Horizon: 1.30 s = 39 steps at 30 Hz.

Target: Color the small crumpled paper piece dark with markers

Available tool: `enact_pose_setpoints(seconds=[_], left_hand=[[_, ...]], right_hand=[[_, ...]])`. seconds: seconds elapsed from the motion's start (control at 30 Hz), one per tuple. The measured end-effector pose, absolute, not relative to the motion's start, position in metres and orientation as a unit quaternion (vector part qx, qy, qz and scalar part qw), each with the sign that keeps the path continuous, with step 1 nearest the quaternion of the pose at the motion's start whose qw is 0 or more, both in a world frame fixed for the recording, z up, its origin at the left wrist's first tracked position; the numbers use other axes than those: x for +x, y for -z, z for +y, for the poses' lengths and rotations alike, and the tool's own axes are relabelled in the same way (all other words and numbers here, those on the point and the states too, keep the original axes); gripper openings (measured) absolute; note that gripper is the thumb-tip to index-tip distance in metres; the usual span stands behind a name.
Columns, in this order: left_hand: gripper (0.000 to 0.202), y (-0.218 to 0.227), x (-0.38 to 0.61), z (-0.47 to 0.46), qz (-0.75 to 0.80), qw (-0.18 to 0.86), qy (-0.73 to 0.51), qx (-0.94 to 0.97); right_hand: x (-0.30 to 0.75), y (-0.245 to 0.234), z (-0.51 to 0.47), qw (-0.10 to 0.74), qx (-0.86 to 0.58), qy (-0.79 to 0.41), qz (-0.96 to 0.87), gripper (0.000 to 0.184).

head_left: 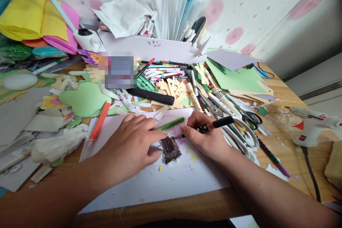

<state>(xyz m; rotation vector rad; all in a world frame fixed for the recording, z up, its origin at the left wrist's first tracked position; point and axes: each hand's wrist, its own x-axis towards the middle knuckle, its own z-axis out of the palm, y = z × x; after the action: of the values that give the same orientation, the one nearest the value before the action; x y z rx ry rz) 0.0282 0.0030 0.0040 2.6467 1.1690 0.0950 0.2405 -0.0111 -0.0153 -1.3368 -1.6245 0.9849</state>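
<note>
A small, dark brown, roughly square piece with a glossy, uneven surface lies on a large white sheet. My left hand steadies it, thumb and index finger closed at its left and upper edges. In my right hand is a black marker pen with a pale dotted pattern, gripped between thumb and fingers. Its tip points left and meets the top edge of the brown piece. A green marker lies just beyond, between my hands. An orange marker rests on the sheet's left side.
Scissors and several pens lie right of my hand. Farther right stands a white glue gun with a black cable. Paper scraps and a black bar-shaped object lie ahead, before a white box holding clear glue sticks.
</note>
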Motion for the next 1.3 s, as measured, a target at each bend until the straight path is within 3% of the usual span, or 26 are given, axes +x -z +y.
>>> enact_pose_setpoints(seconds=[1.3], left_hand=[[0.018, -0.0019, 0.0271, 0.0024, 0.391, 0.103, -0.040, 0.914]], right_hand=[[0.2406, 0.0132, -0.0087, 0.396, -0.533, -0.374, -0.647, 0.024]])
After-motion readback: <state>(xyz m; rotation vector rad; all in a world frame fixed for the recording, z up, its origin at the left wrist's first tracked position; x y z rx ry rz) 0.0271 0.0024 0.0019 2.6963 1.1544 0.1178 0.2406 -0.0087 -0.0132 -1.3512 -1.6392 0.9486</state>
